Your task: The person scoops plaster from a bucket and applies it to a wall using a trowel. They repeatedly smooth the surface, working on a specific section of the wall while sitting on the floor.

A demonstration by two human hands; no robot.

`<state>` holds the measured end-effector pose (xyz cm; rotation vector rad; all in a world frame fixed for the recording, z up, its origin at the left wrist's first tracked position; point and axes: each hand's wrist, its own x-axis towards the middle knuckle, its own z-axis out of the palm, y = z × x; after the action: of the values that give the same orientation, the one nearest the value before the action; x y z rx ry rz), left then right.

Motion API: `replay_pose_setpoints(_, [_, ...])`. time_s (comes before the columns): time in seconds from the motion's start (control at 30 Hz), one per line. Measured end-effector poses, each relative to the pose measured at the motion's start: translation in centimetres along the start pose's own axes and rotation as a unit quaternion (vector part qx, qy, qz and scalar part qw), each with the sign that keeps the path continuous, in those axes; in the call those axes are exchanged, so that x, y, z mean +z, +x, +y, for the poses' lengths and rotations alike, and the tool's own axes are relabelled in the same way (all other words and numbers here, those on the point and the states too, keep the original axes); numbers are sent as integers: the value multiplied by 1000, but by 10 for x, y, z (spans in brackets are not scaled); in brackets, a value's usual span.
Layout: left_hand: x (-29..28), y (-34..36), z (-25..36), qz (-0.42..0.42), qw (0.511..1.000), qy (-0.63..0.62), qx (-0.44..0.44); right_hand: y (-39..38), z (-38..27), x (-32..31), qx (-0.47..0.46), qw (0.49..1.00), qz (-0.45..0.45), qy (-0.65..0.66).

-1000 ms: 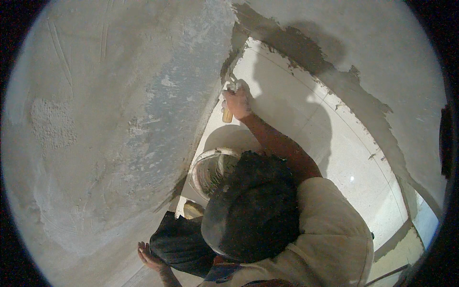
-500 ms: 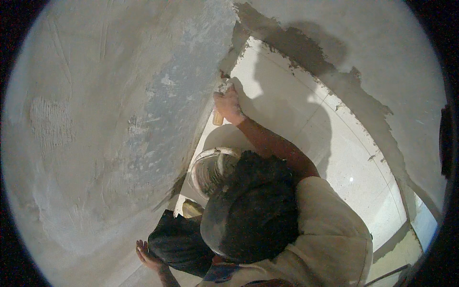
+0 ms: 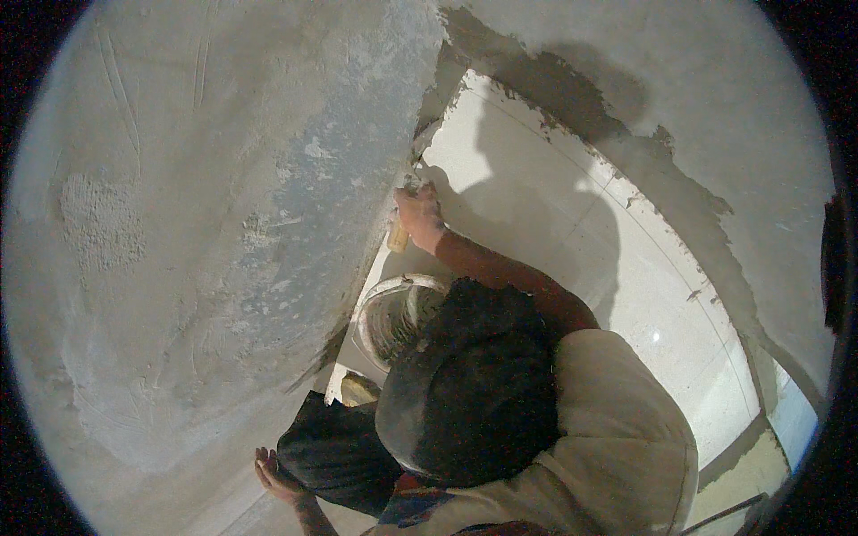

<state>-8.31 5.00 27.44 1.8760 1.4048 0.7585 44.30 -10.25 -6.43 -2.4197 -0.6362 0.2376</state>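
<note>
Neither of my hands is in view. Below me a person in a beige shirt [image 3: 626, 402] and dark headwear [image 3: 465, 384] crouches at the join of the plastered wall [image 3: 197, 223] and a white panel [image 3: 545, 188]. Their right hand [image 3: 420, 214] grips a wooden-handled tool [image 3: 399, 237], probably a trowel, against that join; its blade is partly hidden. Their left hand [image 3: 279, 478] has loosely bent fingers beside dark cloth [image 3: 331, 447] over what looks like their knee. A round bucket [image 3: 375, 322] with a pale, mortar-smeared rim stands between their head and the wall, partly hidden.
A yellowish object [image 3: 357, 390], too hidden to name, lies below the bucket. A rough dark mortar band [image 3: 536, 62] borders the white panel along a grey surface [image 3: 733, 107]. At the right are a pale blue panel [image 3: 791, 411] and a dark shape [image 3: 831, 263] at the rim.
The other person's right hand and tool have moved down and a little left along the join. Their left hand, head and the bucket are nearly where they were.
</note>
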Motion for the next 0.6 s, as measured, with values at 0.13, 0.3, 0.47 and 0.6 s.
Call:
replay_pose_setpoints(0.13, [-3,1,-2,-8,1000,-8,-1,7,2,4,2,995,84,-47])
replay_pose_setpoints(0.3, [-6,-3,-4,16,999,-23,-21,12,-3,-48,-19,999,37,11])
replay_pose_setpoints(0.47, [-7,-1,-5,13,999,-33,-27,4,-3,-57,79,939,151,298])
replay_pose_setpoints(0.6, [0,14,-9,-11,999,-40,-22,30,54,6,51,982,166,68])
